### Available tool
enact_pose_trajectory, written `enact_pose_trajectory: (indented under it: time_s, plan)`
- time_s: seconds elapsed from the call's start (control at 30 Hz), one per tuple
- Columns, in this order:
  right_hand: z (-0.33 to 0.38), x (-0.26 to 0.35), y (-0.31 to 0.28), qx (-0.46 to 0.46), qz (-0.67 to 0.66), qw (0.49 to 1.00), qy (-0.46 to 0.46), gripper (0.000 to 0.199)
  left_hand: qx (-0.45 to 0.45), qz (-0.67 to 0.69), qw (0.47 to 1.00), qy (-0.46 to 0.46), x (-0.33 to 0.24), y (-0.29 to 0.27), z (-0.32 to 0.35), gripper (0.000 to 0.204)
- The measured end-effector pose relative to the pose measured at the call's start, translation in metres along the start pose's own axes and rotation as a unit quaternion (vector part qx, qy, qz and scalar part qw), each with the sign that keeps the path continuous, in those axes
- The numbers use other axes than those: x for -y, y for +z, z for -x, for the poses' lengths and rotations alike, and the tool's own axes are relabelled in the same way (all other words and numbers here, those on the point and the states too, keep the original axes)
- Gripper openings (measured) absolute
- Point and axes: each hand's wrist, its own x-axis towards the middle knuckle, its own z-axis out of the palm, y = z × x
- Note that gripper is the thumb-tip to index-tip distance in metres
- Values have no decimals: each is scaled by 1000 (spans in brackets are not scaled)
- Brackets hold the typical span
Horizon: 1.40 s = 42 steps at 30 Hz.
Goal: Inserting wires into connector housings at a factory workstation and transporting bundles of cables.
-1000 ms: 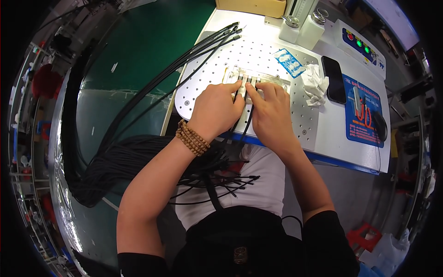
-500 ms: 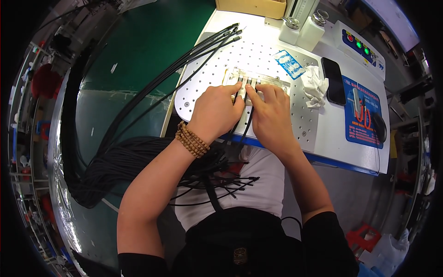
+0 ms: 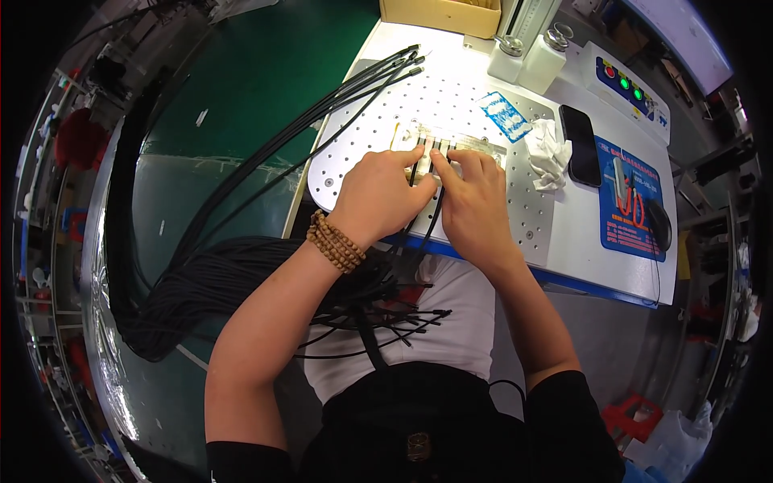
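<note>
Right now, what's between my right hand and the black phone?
The head view shows a crumpled white tissue between your right hand and the black phone, with perforated metal plate on the hand's side.

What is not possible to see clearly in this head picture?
Head view:
Fixture, near side: left hand and right hand cover it.
Cable between them, tip: too small to tell.
Box, far part: cut off by top edge.
Shelves, contents: blurred and small near left rim.
</note>
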Motion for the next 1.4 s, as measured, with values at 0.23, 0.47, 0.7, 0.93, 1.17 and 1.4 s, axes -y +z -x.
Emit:
enact_pose_trajectory:
  time_s: [0.23,0.47,0.7,0.93,1.17,1.4]
  plan:
    - [-4,-5,-9,19,-18,1000,-10,48,10,-50,995,82,0,6,11,64]
    - [-7,-16,-49,-79,-234,964,99,40,-56,48,992,106,-15,25,37,46]
    - [14,-40,-94,-202,-397,869,213,28,-22,67,982,173,-1,-3,49,35]
    - [15,-11,-64,-67,-453,870,185,25,-166,-303,938,24,94,-46,-34,35]
    - [12,2,-39,32,-443,884,143,20,-165,-414,895,-1,98,-20,-41,16]
    - [-5,19,-24,98,-484,855,156,22,-235,-449,855,115,97,-22,-34,10]
